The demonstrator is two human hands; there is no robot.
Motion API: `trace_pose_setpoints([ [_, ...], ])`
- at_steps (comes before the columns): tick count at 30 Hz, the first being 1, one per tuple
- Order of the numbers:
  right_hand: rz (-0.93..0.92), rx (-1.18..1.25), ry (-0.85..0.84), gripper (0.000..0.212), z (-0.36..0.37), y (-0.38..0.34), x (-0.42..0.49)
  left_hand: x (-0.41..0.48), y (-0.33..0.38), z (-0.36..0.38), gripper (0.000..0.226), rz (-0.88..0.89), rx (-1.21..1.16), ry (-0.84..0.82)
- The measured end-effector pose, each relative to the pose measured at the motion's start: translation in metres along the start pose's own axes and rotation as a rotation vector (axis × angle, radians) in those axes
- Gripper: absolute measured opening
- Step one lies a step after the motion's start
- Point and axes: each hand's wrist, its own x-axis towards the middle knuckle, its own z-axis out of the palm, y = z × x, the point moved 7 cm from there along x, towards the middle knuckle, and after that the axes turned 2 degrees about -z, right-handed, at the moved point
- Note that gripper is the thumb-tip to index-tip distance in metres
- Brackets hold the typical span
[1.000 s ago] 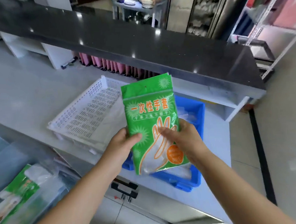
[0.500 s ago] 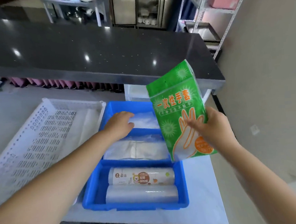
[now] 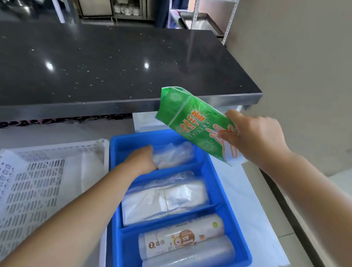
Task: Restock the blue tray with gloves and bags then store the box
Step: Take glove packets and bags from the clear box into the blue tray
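The blue tray (image 3: 218,193) lies in front of me, split into three compartments. The far one holds loose clear plastic gloves (image 3: 175,154). My left hand (image 3: 138,161) reaches into it, fingers curled down onto that plastic. Folded clear bags (image 3: 165,198) fill the middle compartment. Two bag rolls lie in the near one, a printed roll (image 3: 180,239) and a plain roll (image 3: 188,259). My right hand (image 3: 256,140) grips a green glove pack (image 3: 193,128) by its lower end, tilted over the tray's far right corner.
A white perforated basket (image 3: 28,185) with a clear sheet inside sits left of the tray, touching it. A raised black counter (image 3: 103,65) overhangs the back of the work surface. A beige wall stands close on the right. Metal shelving (image 3: 204,12) stands behind.
My left hand let go of the green pack and moved into the tray's far compartment. My right hand now holds the pack alone and has tilted it leftward over the tray.
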Motion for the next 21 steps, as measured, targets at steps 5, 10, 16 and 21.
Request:
trace_pose_setpoints([
  [5,-0.039,-0.041,-0.006,0.036,0.007,-0.009,0.011,-0.007,0.001,-0.005,0.012,0.032,-0.057,0.016],
  [10,-0.209,-0.042,0.042,0.033,0.008,-0.029,0.028,-0.064,0.019,-0.045,0.010,0.176,0.161,0.496],
  [16,-0.471,0.052,0.016,0.029,0.037,-0.075,0.046,-0.144,0.046,-0.033,0.043,0.273,0.356,0.560],
  [21,-0.585,0.054,-0.156,0.033,0.083,-0.096,0.056,-0.171,0.047,-0.017,0.043,0.256,0.284,0.559],
])
